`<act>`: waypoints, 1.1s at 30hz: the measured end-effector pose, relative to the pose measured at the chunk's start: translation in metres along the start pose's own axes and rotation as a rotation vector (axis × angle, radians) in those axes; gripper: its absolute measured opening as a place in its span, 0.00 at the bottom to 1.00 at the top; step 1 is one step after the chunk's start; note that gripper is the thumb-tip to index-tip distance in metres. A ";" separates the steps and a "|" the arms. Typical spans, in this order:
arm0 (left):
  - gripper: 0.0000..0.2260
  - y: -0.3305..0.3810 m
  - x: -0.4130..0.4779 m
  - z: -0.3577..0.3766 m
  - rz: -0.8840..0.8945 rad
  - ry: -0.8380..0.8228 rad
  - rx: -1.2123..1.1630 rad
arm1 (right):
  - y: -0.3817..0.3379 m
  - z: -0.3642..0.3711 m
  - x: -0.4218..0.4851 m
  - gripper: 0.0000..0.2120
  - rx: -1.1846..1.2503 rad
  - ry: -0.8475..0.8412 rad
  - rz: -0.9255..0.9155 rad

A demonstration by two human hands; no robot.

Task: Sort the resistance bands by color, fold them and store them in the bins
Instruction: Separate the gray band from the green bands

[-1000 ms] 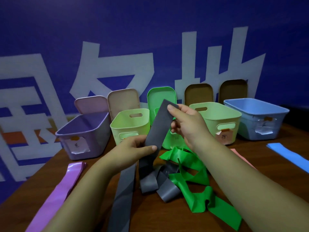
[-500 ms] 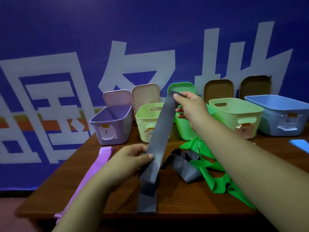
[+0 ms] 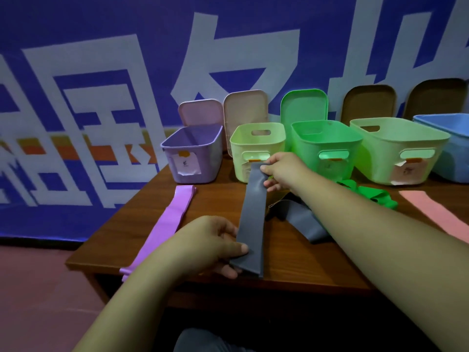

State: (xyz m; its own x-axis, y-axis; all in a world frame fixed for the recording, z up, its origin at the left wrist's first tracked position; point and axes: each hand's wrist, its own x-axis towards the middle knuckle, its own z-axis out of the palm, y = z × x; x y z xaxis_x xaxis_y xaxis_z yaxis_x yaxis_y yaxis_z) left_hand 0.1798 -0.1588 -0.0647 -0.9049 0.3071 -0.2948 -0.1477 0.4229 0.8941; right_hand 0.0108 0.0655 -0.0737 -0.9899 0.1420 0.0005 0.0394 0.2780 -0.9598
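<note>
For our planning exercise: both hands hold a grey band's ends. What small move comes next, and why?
Probably bring the right hand to the left hand, folding the flat grey rubber band in half: each pinches one end, stretched straight.

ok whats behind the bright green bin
A green lid stands upright right behind the green bin. The bin covers the lid's lower part, so anything else down there cannot be seen.
</note>
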 end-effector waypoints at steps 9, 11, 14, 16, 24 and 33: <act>0.21 -0.007 0.007 0.001 -0.025 0.054 0.036 | 0.001 0.019 0.014 0.04 -0.328 0.030 -0.013; 0.21 -0.010 0.010 0.001 -0.026 0.058 0.039 | 0.001 0.021 0.015 0.05 -0.376 0.034 -0.022; 0.23 -0.014 0.012 0.002 -0.031 0.058 0.060 | 0.000 0.024 0.012 0.03 -0.392 0.028 0.000; 0.25 -0.017 0.014 0.002 -0.031 0.054 0.066 | -0.001 0.025 0.010 0.03 -0.423 0.032 -0.003; 0.29 -0.021 0.019 0.002 -0.016 0.046 0.070 | 0.002 0.029 0.016 0.03 -0.495 0.064 -0.028; 0.30 -0.022 0.024 0.003 -0.022 0.052 0.142 | 0.008 0.032 0.025 0.08 -0.548 0.088 -0.011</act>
State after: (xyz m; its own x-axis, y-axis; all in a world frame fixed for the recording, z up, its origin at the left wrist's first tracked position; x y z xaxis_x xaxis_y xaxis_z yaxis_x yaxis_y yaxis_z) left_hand 0.1624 -0.1578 -0.0925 -0.9222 0.2533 -0.2922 -0.1128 0.5465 0.8298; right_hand -0.0183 0.0407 -0.0901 -0.9764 0.2088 0.0554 0.1179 0.7300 -0.6732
